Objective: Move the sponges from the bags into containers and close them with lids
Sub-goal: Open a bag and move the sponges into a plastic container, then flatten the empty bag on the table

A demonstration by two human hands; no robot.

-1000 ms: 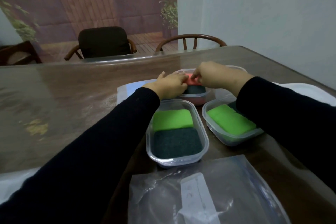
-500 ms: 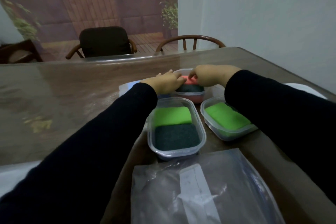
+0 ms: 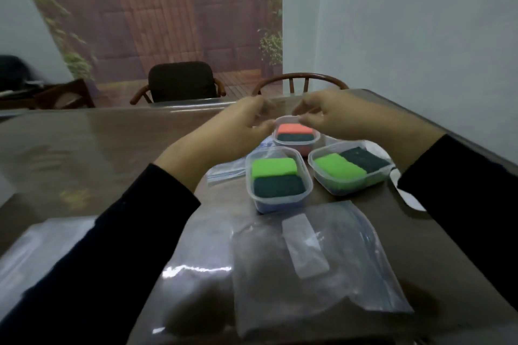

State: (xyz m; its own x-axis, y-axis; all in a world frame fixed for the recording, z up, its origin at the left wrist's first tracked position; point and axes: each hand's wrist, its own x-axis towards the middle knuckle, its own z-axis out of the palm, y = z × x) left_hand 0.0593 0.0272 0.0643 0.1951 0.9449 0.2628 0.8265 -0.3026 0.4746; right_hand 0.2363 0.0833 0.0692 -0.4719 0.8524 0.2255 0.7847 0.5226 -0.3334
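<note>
Three clear containers stand on the table. The far container [image 3: 316, 139] holds an orange sponge [image 3: 294, 129] and a dark green one. The near container [image 3: 280, 199] and the right container [image 3: 350, 189] each hold a bright green sponge [image 3: 274, 166] beside a dark green one. None of them has a lid on. My left hand [image 3: 241, 123] and my right hand [image 3: 333, 117] hover just above the far container, fingertips facing each other. The fingers are loosely curled and blurred, and I see nothing held between them. An empty zip bag [image 3: 314, 260] lies flat in front.
Another zip bag [image 3: 224, 173] lies left of the containers, and pale plastic [image 3: 42, 249] lies at the near left. White material [image 3: 409, 199] shows by my right sleeve. Two chairs [image 3: 182, 81] stand beyond the table's far edge, and a wall runs along the right.
Both hands have lifted off the orange sponge in the far container and now hang above it. The camera has tilted up and back.
</note>
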